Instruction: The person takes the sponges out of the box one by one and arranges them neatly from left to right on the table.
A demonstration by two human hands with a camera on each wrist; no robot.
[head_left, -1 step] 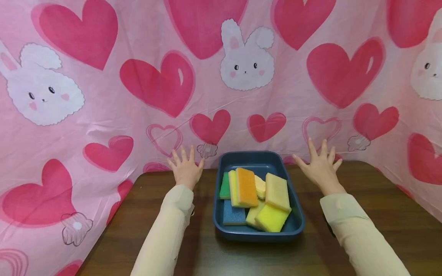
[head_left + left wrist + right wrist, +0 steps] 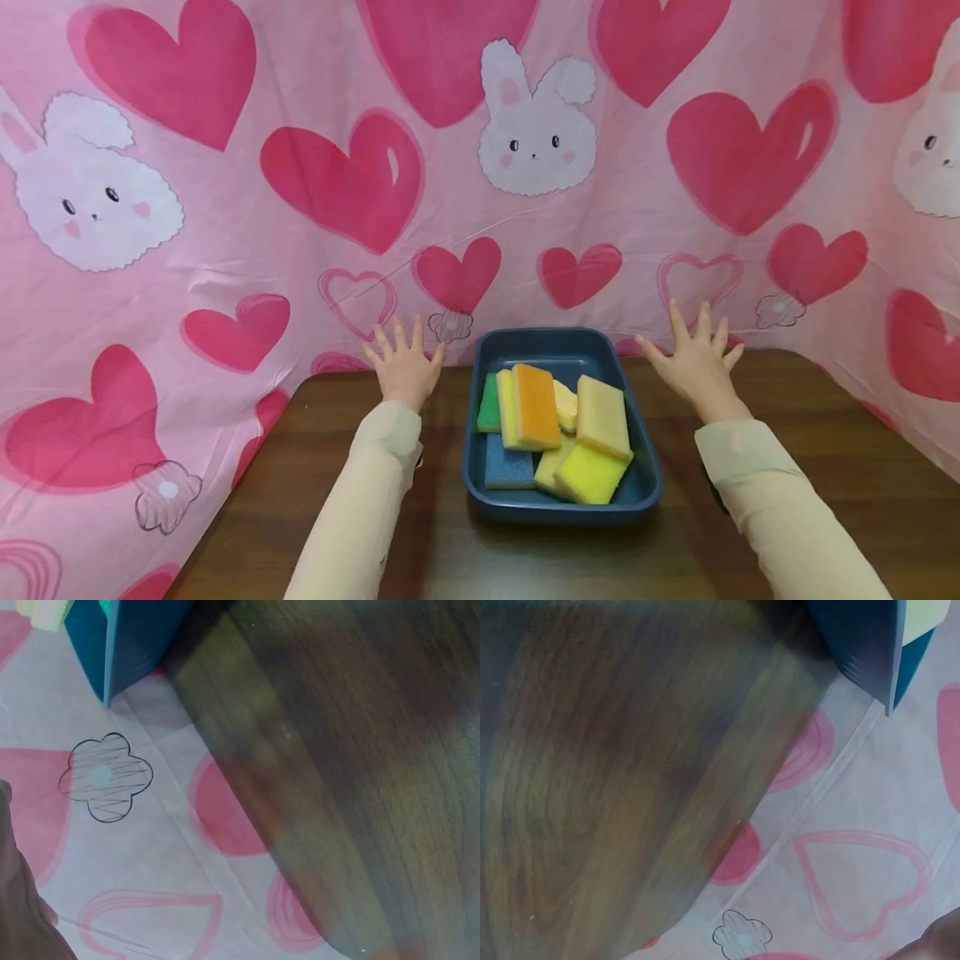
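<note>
A dark blue rectangular tray (image 2: pixel 562 515) stands on the table with several sponges piled inside. An orange-topped sponge (image 2: pixel 536 407) leans on a yellow one, beside a green sponge (image 2: pixel 489 404) and above a blue sponge (image 2: pixel 508 462). On the tray's right side lie a pale cream sponge (image 2: pixel 603 415) and a bright yellow sponge (image 2: pixel 594 473). My left hand (image 2: pixel 407 372) is held left of the tray, fingers spread, holding nothing. To the tray's right, my right hand (image 2: pixel 697 367) also has its fingers spread and holds nothing. Only an edge of each hand shows in its wrist view.
The dark wooden table (image 2: pixel 337 433) has rounded far corners. Behind it and at both sides hangs a pink cloth (image 2: pixel 480 208) printed with hearts and rabbits. Table surface (image 2: pixel 360 750) runs along the tray's left, and more (image 2: pixel 630 765) along its right.
</note>
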